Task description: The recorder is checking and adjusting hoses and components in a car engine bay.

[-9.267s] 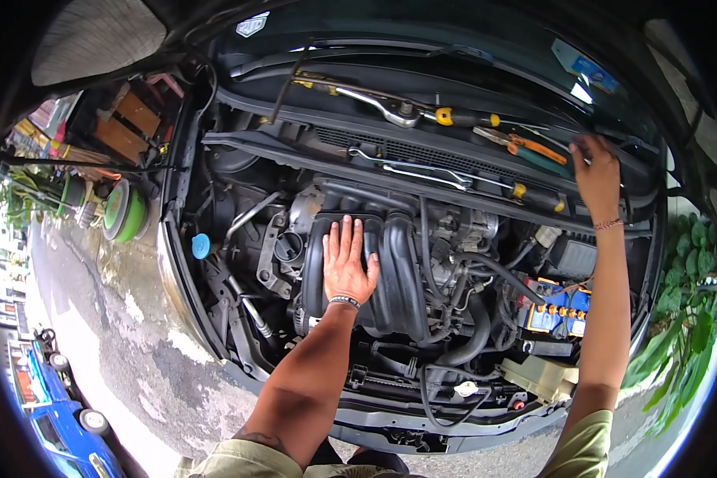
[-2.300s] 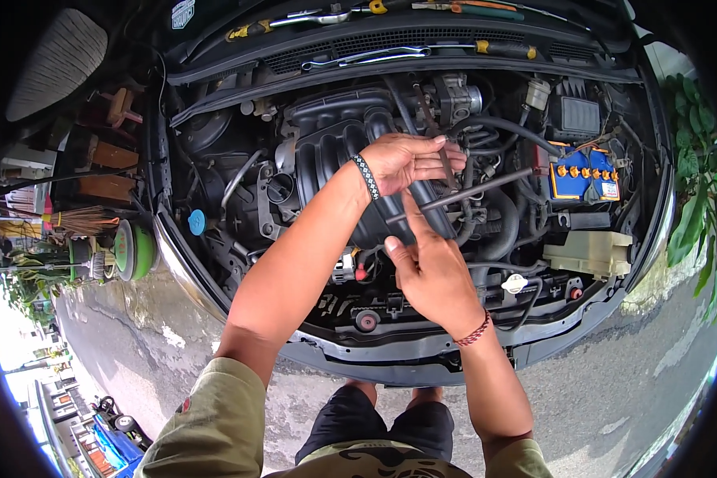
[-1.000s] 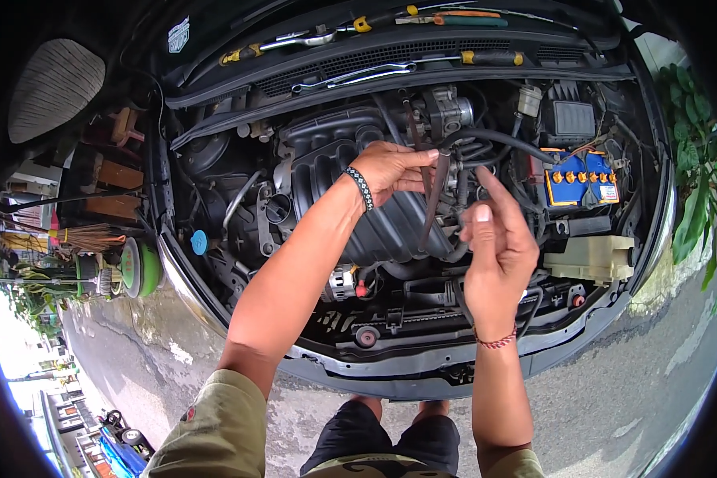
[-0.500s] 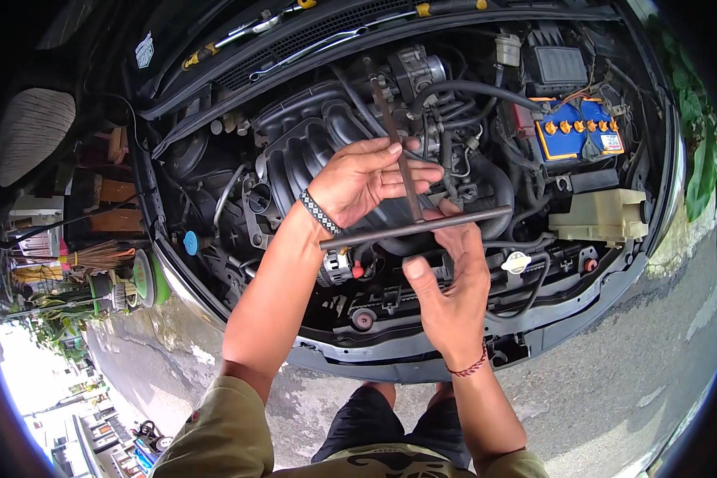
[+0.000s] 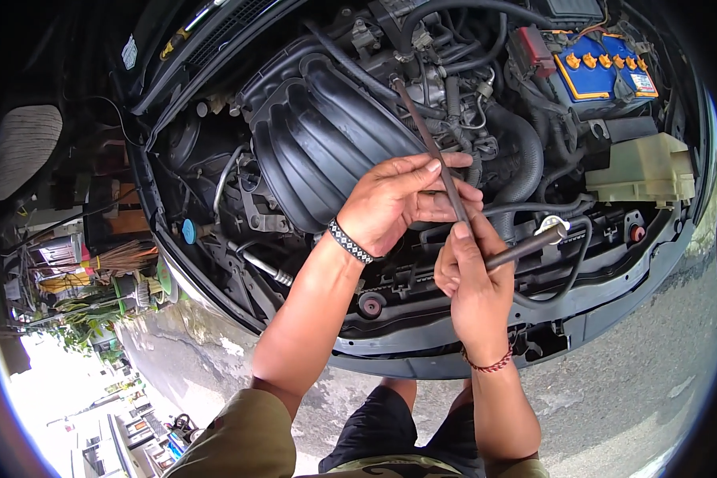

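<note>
A dark, rusty-brown T-handle wrench point(image 5: 420, 116) slants over the open engine bay. Thumb and fingers of my left hand point(image 5: 386, 205) pinch its long shaft about midway. At the joint of shaft and crossbar, my right hand point(image 5: 479, 291) is closed around the tool, thumb along the shaft. One end of the crossbar sticks out to the right of that hand; my fingers hide the other end. The far tip of the shaft is among hoses beside the black ribbed intake manifold point(image 5: 319, 151). I cannot tell what that tip touches.
A blue battery point(image 5: 605, 76) with orange caps is at the far right, with a cream plastic reservoir point(image 5: 641, 171) nearer. A blue cap point(image 5: 189, 231) shows at the left. The car's front edge point(image 5: 454, 362) curves before me. A yellow-handled tool point(image 5: 175, 44) lies at the windscreen base.
My right hand has gone from loose, spread fingers to a closed grip at the joint. The crossbar has turned and now points toward the right. The view has shifted.
</note>
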Demonstrator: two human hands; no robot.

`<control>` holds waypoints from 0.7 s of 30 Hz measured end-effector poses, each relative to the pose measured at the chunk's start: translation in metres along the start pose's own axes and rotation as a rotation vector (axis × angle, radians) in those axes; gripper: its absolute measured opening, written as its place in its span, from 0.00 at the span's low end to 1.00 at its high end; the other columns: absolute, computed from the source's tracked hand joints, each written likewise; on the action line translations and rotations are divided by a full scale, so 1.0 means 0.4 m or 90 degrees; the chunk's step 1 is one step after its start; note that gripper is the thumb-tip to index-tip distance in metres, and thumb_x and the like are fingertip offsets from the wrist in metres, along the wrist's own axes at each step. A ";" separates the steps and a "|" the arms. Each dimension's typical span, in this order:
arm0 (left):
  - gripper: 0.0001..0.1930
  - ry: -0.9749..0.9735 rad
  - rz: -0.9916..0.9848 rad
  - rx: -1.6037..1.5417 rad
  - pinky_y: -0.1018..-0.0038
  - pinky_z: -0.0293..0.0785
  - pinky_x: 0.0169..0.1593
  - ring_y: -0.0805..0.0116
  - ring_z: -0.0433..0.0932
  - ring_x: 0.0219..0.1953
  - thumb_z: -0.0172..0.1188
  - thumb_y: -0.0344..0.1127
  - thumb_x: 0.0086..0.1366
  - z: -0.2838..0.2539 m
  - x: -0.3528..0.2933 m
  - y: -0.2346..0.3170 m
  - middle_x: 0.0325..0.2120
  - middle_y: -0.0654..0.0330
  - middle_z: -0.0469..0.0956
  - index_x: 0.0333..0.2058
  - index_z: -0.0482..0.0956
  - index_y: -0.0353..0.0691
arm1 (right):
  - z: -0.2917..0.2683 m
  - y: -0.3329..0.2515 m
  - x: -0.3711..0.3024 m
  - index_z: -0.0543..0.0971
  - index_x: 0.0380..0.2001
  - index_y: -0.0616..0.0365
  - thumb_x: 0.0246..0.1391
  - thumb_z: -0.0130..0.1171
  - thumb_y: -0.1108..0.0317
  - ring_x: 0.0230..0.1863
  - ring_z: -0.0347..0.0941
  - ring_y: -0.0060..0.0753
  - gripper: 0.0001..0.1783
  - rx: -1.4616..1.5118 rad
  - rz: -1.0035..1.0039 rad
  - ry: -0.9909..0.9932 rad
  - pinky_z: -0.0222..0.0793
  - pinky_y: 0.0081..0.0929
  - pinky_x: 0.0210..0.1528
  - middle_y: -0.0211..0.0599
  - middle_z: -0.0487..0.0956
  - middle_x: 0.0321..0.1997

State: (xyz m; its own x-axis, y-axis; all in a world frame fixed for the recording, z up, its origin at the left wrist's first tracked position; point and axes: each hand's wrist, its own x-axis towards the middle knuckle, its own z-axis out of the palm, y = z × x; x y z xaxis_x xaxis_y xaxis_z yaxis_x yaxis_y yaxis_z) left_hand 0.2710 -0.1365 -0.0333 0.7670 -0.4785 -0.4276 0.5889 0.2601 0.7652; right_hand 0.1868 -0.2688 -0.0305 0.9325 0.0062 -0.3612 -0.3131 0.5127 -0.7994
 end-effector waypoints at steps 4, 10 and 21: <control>0.22 0.083 0.025 -0.011 0.70 0.79 0.47 0.61 0.82 0.42 0.44 0.40 0.74 -0.043 0.048 0.016 0.44 0.47 0.79 0.57 0.68 0.27 | 0.024 0.008 0.109 0.77 0.41 0.69 0.64 0.47 0.70 0.16 0.61 0.22 0.13 -0.218 -0.087 0.005 0.61 0.26 0.23 0.34 0.69 0.16; 0.19 0.148 0.022 -0.024 0.71 0.78 0.48 0.65 0.81 0.42 0.47 0.41 0.73 -0.102 0.111 0.061 0.42 0.54 0.81 0.50 0.75 0.31 | 0.086 -0.014 0.221 0.78 0.36 0.72 0.60 0.48 0.70 0.35 0.80 0.51 0.14 -0.386 -0.112 0.036 0.70 0.42 0.40 0.57 0.80 0.29; 0.18 0.157 0.003 -0.040 0.74 0.79 0.46 0.68 0.81 0.38 0.48 0.41 0.73 -0.148 0.136 0.076 0.38 0.55 0.81 0.48 0.76 0.29 | 0.108 0.052 0.273 0.75 0.28 0.63 0.65 0.46 0.69 0.12 0.56 0.13 0.13 -0.134 -0.117 0.021 0.49 0.18 0.14 0.21 0.64 0.13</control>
State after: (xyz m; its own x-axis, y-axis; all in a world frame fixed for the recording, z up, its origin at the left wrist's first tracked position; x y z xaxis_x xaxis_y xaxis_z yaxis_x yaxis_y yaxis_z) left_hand 0.3457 -0.1051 -0.0617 0.8038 -0.2605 -0.5348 0.5945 0.3171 0.7389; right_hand 0.2900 -0.2202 -0.0659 0.9718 -0.0996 -0.2136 -0.1731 0.3130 -0.9338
